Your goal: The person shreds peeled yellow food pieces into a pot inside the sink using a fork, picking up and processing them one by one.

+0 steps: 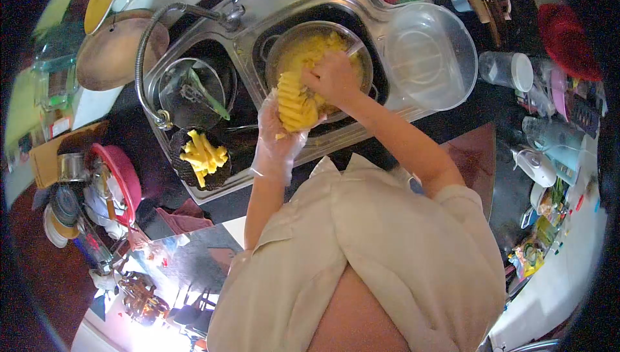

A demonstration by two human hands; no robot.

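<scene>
My left hand [276, 134], in a clear plastic glove, is closed around a peeled pineapple [294, 103] with slanting grooves cut into its yellow flesh. It holds the fruit tilted at the near left edge of a round metal bowl [274, 51] in the right sink basin. Yellow scraps [316, 45] lie in the bowl. Over the bowl my bare right hand [336, 79] is closed, its fingertips at the upper right of the pineapple. A pale, narrow strip [354, 49] shows just beyond this hand; what the fingers grip is hidden.
Yellow fruit strips [204, 155] lie in a black basket [184, 171] at the left basin's near corner. Behind it, a pot [169, 103] holds a green-handled utensil. A flexible faucet [143, 61] arches over the left. A clear plastic tub [429, 61] stands right of the bowl.
</scene>
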